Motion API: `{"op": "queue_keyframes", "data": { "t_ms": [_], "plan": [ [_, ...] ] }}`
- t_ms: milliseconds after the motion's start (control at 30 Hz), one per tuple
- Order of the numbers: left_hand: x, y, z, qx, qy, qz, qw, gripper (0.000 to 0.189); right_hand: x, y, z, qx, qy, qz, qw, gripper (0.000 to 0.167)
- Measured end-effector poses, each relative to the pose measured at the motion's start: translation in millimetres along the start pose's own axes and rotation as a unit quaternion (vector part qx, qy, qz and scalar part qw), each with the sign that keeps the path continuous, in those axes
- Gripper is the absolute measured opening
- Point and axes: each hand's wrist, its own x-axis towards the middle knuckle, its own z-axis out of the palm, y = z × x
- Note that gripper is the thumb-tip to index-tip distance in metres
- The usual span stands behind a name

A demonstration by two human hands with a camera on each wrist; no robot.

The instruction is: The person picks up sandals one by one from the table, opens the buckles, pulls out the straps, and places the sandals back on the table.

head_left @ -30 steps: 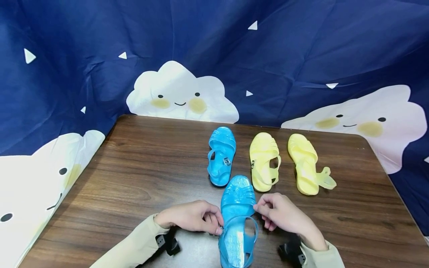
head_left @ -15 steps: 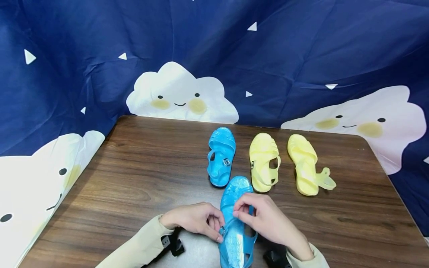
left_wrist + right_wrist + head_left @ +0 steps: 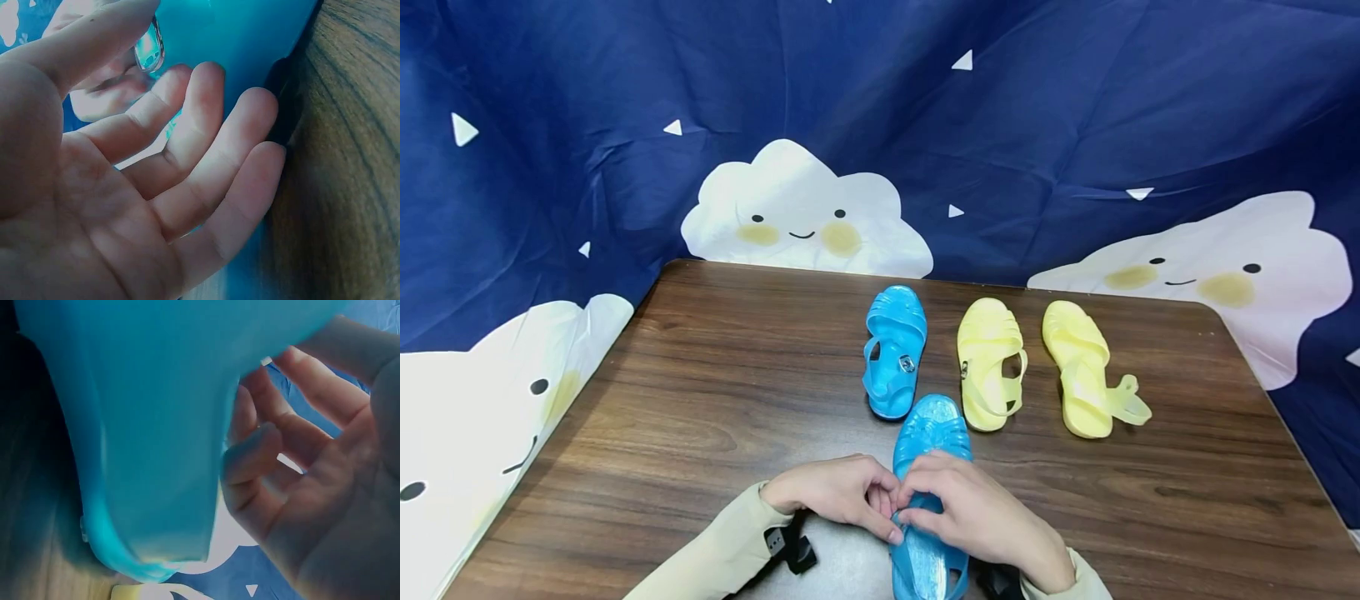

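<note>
A glossy blue jelly sandal (image 3: 932, 425) lies at the front of the table, toe pointing away. My left hand (image 3: 838, 492) grips its left edge by the ankle strap, thumb on top and fingers along the side. Close to that thumb, the left wrist view shows a metal buckle (image 3: 150, 47). Reaching across the sandal from the right, my right hand (image 3: 970, 508) pinches the strap beside the buckle with thumb and forefinger. Both hands meet here, and the right one hides much of the strap. The right wrist view shows the sandal's side (image 3: 156, 425) beside curled fingers.
Behind stands another blue sandal (image 3: 897, 350) with its strap looped. To its right are a yellow sandal (image 3: 988, 333) with a looped strap and another yellow sandal (image 3: 1078, 358) whose strap lies splayed out. A navy cloud-print cloth (image 3: 1000, 125) hangs behind the wooden table (image 3: 737, 358).
My right hand has moved from the sandal's right edge across to the buckle side, beside my left hand. The left hand has barely shifted, and the other sandals stay put.
</note>
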Motion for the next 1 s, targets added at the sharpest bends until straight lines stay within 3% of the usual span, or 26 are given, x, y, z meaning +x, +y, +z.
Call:
{"op": "queue_keyframes", "data": {
  "t_ms": [233,633,1000],
  "plan": [
    [1.8,-1.9,-0.3,-0.007,-0.003,0.01,0.9999,0.017,0.1,1.5,1.9,-0.016,-0.031,0.01,0.9993,0.004],
    [2.7,-3.9,-0.4,-0.034,-0.023,0.014,0.9991,0.018,-3.0,1.5,-1.8,0.019,-0.098,0.026,0.9947,0.015],
    [3.2,-4.3,1.5,-0.033,-0.015,0.004,0.9993,0.017,-3.3,-0.1,-0.1,0.006,-0.104,0.042,0.9936,0.008]
  ]
}}
